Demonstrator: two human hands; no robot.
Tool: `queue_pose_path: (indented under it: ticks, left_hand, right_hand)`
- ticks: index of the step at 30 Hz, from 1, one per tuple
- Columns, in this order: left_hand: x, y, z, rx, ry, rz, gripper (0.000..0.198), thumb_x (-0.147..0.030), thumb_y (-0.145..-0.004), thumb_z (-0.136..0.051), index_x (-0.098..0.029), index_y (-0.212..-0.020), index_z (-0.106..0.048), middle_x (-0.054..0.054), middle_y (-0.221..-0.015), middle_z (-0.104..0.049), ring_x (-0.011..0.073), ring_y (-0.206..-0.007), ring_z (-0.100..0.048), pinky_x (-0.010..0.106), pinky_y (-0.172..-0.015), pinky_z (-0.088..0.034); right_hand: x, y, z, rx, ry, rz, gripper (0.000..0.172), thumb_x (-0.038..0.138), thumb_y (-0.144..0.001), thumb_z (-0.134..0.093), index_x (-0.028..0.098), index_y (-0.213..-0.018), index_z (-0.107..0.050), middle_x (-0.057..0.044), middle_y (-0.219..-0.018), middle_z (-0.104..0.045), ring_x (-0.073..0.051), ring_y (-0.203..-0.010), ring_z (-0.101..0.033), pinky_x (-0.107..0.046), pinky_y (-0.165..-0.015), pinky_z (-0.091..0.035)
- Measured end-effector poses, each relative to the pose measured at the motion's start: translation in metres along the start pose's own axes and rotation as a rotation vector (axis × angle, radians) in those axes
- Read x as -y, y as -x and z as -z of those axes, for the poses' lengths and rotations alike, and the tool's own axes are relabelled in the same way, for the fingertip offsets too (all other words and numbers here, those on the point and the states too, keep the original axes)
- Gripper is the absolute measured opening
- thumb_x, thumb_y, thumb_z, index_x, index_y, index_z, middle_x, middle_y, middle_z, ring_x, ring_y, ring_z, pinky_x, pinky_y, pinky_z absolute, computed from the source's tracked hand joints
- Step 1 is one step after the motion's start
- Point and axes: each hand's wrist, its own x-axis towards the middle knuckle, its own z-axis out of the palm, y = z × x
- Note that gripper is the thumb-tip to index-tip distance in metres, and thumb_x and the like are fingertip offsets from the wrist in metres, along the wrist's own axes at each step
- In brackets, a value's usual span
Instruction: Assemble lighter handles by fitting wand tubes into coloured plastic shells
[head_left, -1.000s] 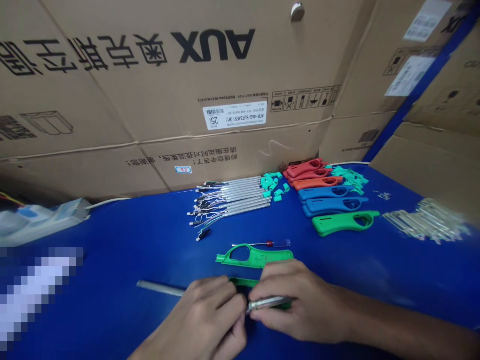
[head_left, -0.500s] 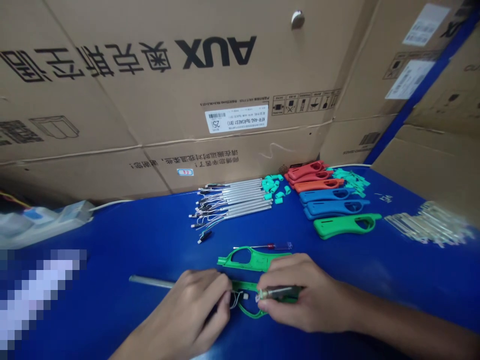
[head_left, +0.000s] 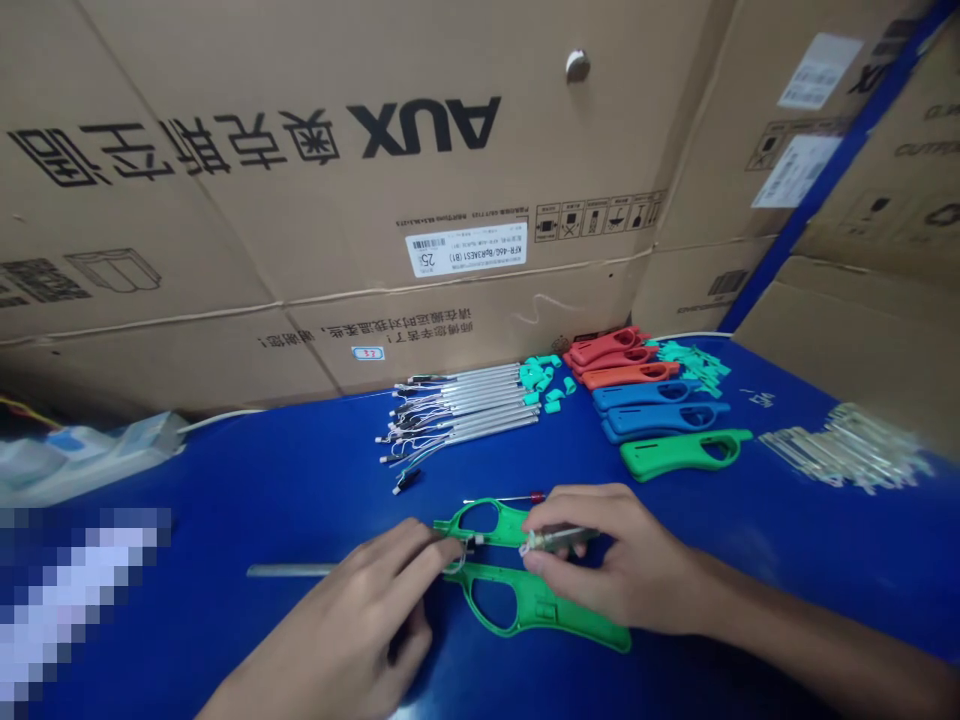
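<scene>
Blue counter (head_left: pixel 225 480) meets cardboard cartons (head_left: pixel 300 220); our right hand (head_left: pixel 615 560) pinches a metal tube (head_left: pixel 559 538) over green plastic housings (head_left: pixel 544 610), left hand (head_left: pixel 352 610) loosely spread just beside them.

- There were one left hand (head_left: pixel 337 620) and one right hand (head_left: pixel 615 560).
- Two green plastic shells (head_left: pixel 480 522) (head_left: pixel 540 605) lay beneath the hands.
- One metal tube (head_left: pixel 559 538) was in the right hand.
- One metal rod (head_left: pixel 289 571) lay left.
- One screwdriver (head_left: pixel 506 497) lay behind.
- The row held two red shells (head_left: pixel 604 347), one orange shell (head_left: pixel 630 376), two blue shells (head_left: pixel 652 396) and one green shell (head_left: pixel 679 455).
</scene>
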Motion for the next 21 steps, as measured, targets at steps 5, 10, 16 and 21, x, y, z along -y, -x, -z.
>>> queue_pose_path:
  ticks: [5,10,16,21]
  left_hand:
    - [0.016,0.001,-0.002,-0.172,0.015,0.001,0.034,-0.006,-0.089,-0.045,-0.018,-0.119,-0.056,0.008,-0.095,-0.068,0.0173,-0.083,-0.066,0.026,-0.075,-0.056]
    - [0.023,-0.002,0.0,-0.272,0.091,0.019,0.035,-0.006,-0.089,-0.051,-0.022,-0.118,-0.06,0.007,-0.1,-0.072,0.0172,-0.088,-0.069,0.025,-0.078,-0.056]
    - [0.018,-0.036,0.036,-0.552,0.43,0.309,0.024,-0.018,-0.083,-0.068,-0.024,-0.106,-0.067,0.001,-0.085,-0.077,0.0166,-0.076,-0.074,0.024,-0.076,-0.059]
    - [0.016,-0.085,0.065,-0.837,0.83,0.342,0.028,-0.02,-0.071,-0.08,-0.024,-0.097,-0.068,0.0,-0.08,-0.078,0.0161,-0.079,-0.073,0.02,-0.066,-0.058]
  right_hand:
    - [0.0,-0.004,0.014,-0.106,0.035,0.032,0.005,0.018,-0.081,-0.065,0.015,-0.084,-0.069,0.001,-0.07,-0.062,-0.008,-0.057,-0.052,-0.02,-0.053,-0.041]
    - [0.0,-0.002,0.02,-0.169,0.041,0.066,0.006,0.016,-0.08,-0.066,0.016,-0.086,-0.068,0.002,-0.07,-0.063,-0.008,-0.057,-0.053,-0.019,-0.053,-0.041]
    - [-0.002,-0.004,0.022,-0.22,0.029,0.072,0.004,0.019,-0.08,-0.067,0.017,-0.084,-0.068,0.001,-0.071,-0.065,-0.008,-0.057,-0.055,-0.019,-0.052,-0.042]
    - [-0.007,-0.01,0.027,-0.261,0.024,0.03,0.004,0.021,-0.081,-0.066,0.017,-0.081,-0.067,0.0,-0.071,-0.067,-0.01,-0.057,-0.057,-0.02,-0.052,-0.043]
